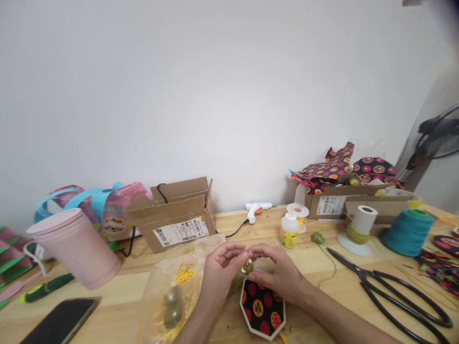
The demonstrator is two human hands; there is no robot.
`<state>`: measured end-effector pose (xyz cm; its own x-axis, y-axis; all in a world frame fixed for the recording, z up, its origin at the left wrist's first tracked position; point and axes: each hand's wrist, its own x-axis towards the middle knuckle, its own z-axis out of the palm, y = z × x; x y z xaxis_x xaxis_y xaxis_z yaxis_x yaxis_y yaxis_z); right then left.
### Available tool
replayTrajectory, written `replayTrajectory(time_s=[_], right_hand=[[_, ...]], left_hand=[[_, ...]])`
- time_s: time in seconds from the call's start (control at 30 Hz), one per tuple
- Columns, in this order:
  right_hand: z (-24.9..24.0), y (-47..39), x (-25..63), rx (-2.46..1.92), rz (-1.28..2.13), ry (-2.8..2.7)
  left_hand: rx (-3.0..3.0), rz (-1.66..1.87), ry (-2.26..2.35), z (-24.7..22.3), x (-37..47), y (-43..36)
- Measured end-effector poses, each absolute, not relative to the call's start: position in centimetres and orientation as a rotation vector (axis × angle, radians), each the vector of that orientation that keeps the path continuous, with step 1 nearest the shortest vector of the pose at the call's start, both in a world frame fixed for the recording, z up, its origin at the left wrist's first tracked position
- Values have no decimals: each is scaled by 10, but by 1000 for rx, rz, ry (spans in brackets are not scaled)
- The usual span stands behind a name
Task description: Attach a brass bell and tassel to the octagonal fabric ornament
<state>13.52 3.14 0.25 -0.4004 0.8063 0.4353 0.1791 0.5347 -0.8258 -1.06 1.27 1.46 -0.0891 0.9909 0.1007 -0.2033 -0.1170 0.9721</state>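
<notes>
Between my two hands is a small gold bell [247, 266]. My left hand [225, 263] pinches at its top with thumb and fingers. The fingers of my right hand [274, 270] close in at the bell's top from the other side, its thumb lying by the upper edge of an octagonal piece [263, 306]. That piece has a pale rim and black fabric with red and orange round patterns. Beside my left forearm lies a clear plastic bag [150, 296] with gold bells [173, 313] and yellow cord [184, 273] inside.
Black-handled scissors [390, 291], a teal thread cone [409, 232] and a green cord spool [357, 234] stand at right. A glue bottle [289, 231] and a white glue gun [256, 209] are ahead. Leftward are a cardboard box [175, 215], pink cup [77, 251] and phone [59, 322].
</notes>
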Motion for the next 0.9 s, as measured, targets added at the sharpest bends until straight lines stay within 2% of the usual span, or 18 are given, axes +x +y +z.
replayTrajectory(time_s=[0.3, 0.47, 0.9], right_hand=[[-6, 36, 129, -766, 1071, -1774], [-11, 36, 125, -801, 1142, -1726], [-17, 44, 123, -912, 1061, -1740]], left_hand=[[742, 1454, 811, 11, -11, 18], [559, 1470, 825, 7, -12, 21], [395, 1424, 897, 2, -14, 31]])
